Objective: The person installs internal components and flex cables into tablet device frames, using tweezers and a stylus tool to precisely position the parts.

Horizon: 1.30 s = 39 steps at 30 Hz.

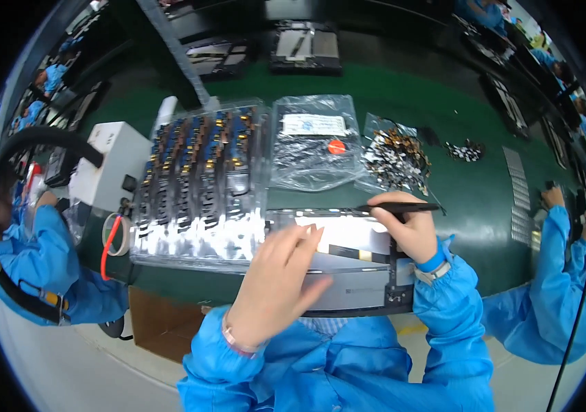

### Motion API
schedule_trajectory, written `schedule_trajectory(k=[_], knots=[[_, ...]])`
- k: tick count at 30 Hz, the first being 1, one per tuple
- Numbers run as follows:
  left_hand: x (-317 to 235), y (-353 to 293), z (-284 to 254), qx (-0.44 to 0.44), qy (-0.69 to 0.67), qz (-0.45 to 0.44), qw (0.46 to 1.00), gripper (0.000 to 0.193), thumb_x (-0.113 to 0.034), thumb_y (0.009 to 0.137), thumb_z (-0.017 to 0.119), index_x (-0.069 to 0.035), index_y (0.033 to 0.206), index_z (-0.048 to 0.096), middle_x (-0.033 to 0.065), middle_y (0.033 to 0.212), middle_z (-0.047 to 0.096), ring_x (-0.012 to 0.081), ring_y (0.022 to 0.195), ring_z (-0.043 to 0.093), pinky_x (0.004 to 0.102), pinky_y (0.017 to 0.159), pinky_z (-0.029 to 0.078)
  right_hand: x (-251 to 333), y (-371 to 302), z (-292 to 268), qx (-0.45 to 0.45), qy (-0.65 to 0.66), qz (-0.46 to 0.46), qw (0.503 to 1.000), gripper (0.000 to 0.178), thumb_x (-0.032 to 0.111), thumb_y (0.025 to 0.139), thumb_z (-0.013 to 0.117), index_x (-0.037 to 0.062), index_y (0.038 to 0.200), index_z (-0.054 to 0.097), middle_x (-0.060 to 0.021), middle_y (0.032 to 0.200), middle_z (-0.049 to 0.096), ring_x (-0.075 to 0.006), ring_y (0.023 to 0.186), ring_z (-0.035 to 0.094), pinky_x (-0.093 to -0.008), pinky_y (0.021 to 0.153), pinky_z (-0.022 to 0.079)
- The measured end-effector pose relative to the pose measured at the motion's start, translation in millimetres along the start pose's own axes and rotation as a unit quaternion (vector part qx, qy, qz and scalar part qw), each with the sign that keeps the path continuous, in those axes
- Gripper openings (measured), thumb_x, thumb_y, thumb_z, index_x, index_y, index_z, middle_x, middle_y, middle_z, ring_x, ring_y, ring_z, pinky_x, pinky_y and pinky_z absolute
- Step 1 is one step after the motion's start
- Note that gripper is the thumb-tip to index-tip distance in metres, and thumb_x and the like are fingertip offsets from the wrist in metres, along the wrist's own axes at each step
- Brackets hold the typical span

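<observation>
An opened tablet (355, 289) lies in front of me on the bench, its pale battery plates and a dark flat cable (348, 253) exposed. Over its left part is my left hand (276, 278), palm down with fingers stretched out and the thumb apart and blurred. The fingertips are at the white upper plate; whether they press on it I cannot tell. My right hand (410, 230) is closed around black tweezers (413, 207), held almost level above the tablet's upper right corner. A blue strap (434, 258) circles my right wrist.
Left of the tablet lies a clear plastic tray (200, 250) with rows of small parts. Beyond are a plastic bag (315, 165), a bag of loose small parts (396, 159) and a little pile of parts (465, 150). A white box (118, 165) stands left. Co-workers sit on both sides.
</observation>
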<state>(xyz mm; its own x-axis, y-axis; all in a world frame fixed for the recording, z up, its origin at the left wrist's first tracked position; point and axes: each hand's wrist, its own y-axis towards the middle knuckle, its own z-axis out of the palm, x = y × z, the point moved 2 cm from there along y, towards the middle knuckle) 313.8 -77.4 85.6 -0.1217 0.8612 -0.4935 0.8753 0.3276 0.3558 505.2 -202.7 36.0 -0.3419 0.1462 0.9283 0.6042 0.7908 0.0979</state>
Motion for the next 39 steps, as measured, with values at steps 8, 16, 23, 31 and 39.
schedule_trajectory(k=[8, 16, 23, 31, 39], knots=[[76, -2, -99, -0.223, -0.026, -0.105, 0.969, 0.017, 0.0, 0.076, 0.059, -0.001, 0.093, 0.061, 0.0124, 0.094, 0.06, 0.0241, 0.085, 0.06, 0.0309, 0.075, 0.046, 52, -61, -47, 0.061, -0.034, -0.054, 0.996, 0.014, 0.002, 0.08, 0.045, -0.0022, 0.074, 0.057, -0.0136, 0.095, 0.061, -0.0214, 0.083, 0.057, -0.031, 0.076, 0.044], [143, 74, -57, -0.019, 0.288, 0.032, 0.957, 0.014, -0.012, 0.074, 0.063, -0.007, 0.088, 0.063, 0.0085, 0.087, 0.059, 0.028, 0.083, 0.059, 0.0386, 0.073, 0.048, 83, -144, -48, -0.007, -0.157, -0.013, 0.988, 0.01, -0.004, 0.072, 0.048, -0.0009, 0.075, 0.057, -0.0065, 0.065, 0.055, -0.0118, 0.053, 0.047, -0.0224, 0.051, 0.036], [143, 80, -58, -0.009, 0.239, -0.057, 0.969, 0.009, -0.011, 0.076, 0.062, -0.006, 0.083, 0.062, 0.0093, 0.084, 0.059, 0.0282, 0.082, 0.058, 0.0361, 0.073, 0.047, 66, -177, -40, -0.057, -0.085, 0.015, 0.995, 0.009, -0.004, 0.076, 0.053, -0.0011, 0.079, 0.061, -0.0017, 0.057, 0.052, -0.0024, 0.049, 0.043, -0.0173, 0.045, 0.032], [142, 107, -21, -0.015, 0.321, 0.024, 0.947, 0.017, -0.02, 0.074, 0.065, -0.013, 0.089, 0.068, 0.0038, 0.09, 0.06, 0.023, 0.09, 0.057, 0.0375, 0.078, 0.042, 74, -160, -6, -0.026, -0.038, -0.035, 0.998, 0.011, -0.005, 0.075, 0.053, -0.0009, 0.079, 0.062, -0.0023, 0.055, 0.053, -0.0041, 0.047, 0.046, -0.0193, 0.045, 0.036], [121, 106, -65, -0.033, 0.232, -0.022, 0.972, 0.016, -0.012, 0.072, 0.065, -0.005, 0.086, 0.063, 0.0103, 0.079, 0.061, 0.0263, 0.077, 0.06, 0.036, 0.07, 0.047, 72, -157, 8, 0.051, -0.011, -0.042, 0.998, 0.011, -0.002, 0.078, 0.054, -0.0008, 0.085, 0.063, -0.0088, 0.065, 0.059, -0.0112, 0.053, 0.053, -0.0235, 0.049, 0.041]])
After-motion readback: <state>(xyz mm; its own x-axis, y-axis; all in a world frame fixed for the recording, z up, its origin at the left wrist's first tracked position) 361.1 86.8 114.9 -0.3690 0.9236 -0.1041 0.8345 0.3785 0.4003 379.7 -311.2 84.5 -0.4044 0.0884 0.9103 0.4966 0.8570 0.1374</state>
